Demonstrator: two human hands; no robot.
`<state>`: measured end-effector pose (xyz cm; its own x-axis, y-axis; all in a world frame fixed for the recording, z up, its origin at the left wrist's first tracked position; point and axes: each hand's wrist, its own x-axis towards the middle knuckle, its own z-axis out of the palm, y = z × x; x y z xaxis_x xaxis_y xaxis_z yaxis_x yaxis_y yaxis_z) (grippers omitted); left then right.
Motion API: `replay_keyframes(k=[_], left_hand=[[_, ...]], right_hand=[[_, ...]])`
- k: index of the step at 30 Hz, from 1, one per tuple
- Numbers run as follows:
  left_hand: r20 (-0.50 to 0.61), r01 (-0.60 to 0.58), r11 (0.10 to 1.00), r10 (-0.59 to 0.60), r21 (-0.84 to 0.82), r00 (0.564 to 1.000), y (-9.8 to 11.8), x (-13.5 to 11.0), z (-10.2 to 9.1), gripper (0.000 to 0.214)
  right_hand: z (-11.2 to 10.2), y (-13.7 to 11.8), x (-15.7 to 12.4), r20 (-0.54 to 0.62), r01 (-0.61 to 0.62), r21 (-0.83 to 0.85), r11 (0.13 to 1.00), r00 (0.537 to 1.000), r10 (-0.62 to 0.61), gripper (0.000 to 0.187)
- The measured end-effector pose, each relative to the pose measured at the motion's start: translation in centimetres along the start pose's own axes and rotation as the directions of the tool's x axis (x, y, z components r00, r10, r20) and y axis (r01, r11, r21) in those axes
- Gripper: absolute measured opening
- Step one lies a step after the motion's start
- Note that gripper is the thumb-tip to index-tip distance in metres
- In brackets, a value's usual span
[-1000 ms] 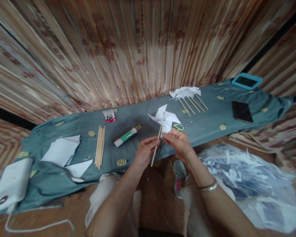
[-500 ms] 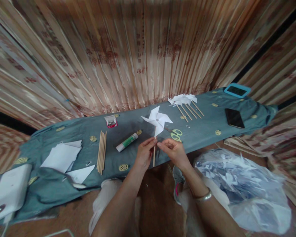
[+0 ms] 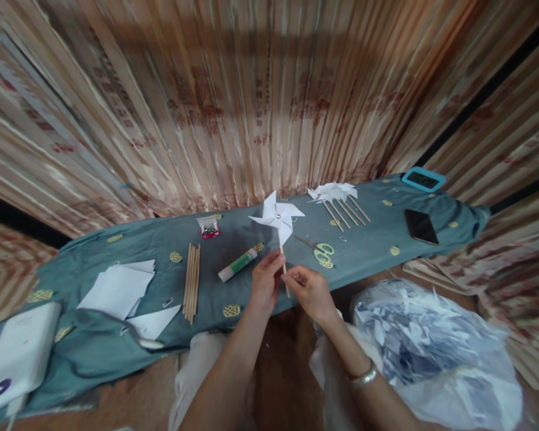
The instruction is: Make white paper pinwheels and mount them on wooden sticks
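A white paper pinwheel with a shiny pin at its centre stands nearly upright above the cloth, on a thin wooden stick. My left hand is closed on that stick just below the paper blades. Lower down, my right hand pinches the same stick between thumb and fingers. Right of the pinwheel lie scissors with yellow-green handles. A glue stick with a green label rests to the left of my left hand.
On the cloth-covered table are wooden sticks, a small box of pins, paper sheets, finished pinwheels, a phone, a blue-framed device and a white device. A plastic bag of paper scraps stands at right.
My right hand has moved down and in, from beside the stick onto its lower part. The pinwheel's stick now tilts the other way, its top leaning slightly left. The view has shifted a little.
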<state>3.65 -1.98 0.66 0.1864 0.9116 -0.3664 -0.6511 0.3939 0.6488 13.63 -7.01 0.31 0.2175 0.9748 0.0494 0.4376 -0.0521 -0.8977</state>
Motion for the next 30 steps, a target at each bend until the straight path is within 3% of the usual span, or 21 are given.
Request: replay_keyframes(k=[3, 5, 12, 16, 20, 30], left_hand=[[-0.024, -0.030, 0.999, 0.030, 0.011, 0.999, -0.2, -0.3, -0.1, 0.043], [-0.028, -0.032, 0.999, 0.033, 0.037, 0.999, -0.4, -0.6, -0.2, 0.044], [0.019, -0.070, 0.986, 0.068, 0.152, 0.998, -0.7, -1.0, -0.5, 0.039], [0.019, -0.061, 0.983, 0.058, 0.175, 0.998, -0.6, -1.0, -0.5, 0.037], [0.010, -0.031, 0.986, 0.030, 0.166, 1.000, -0.7, -0.9, -0.6, 0.036], [0.003, 0.007, 0.986, -0.007, 0.167, 1.000, -1.1, -0.6, -0.6, 0.033]], right_hand=[[-2.6, 0.4, 2.0, -0.024, 0.029, -0.222, 0.975, 0.999, -0.035, 0.024], [-4.8, 1.0, 4.1, -0.027, -0.034, -0.487, 0.873, 0.999, 0.024, 0.024], [-10.2, 3.7, 12.9, -0.155, -0.200, -0.750, 0.630, 0.980, 0.127, 0.019], [-11.3, 5.5, 16.7, -0.202, -0.272, -0.818, 0.507, 0.961, 0.189, 0.023], [-11.5, 6.9, 19.2, -0.213, -0.284, -0.852, 0.439, 0.955, 0.205, 0.028], [-11.7, 9.2, 21.2, -0.220, -0.295, -0.879, 0.375, 0.948, 0.231, 0.029]])
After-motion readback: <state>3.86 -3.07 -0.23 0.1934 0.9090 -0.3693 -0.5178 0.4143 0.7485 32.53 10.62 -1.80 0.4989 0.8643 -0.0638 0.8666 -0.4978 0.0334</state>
